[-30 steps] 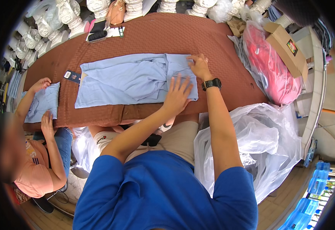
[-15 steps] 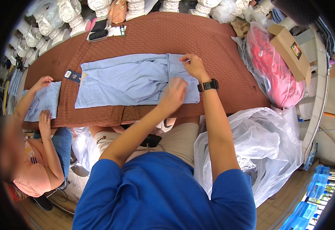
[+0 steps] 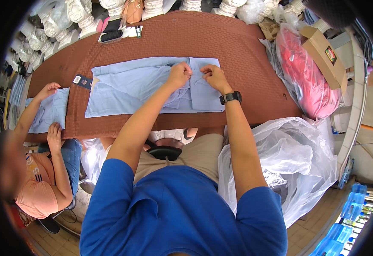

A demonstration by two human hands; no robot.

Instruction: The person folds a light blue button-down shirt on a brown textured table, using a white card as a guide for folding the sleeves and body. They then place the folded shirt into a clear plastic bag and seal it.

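Note:
A folded light blue garment lies lengthwise across the brown-covered table. Its dark hang tag sticks out at the left end, and a band is folded over at the right end. My left hand is closed over the garment, close to that band's inner edge; its fingertips point right. Just to the right, my right hand has its fingers curled and pinched above the band, with a black watch on the wrist. Whatever is between either hand's fingertips is too small to make out.
At the left, a seated co-worker has both hands on another light blue folded garment. A clear plastic bag sits at my right, below a bagged pink-red bundle and a cardboard box. White balusters line the far edge.
My left hand has moved away from me, from the garment's near part up beside the right hand. My right hand has shifted slightly nearer to me.

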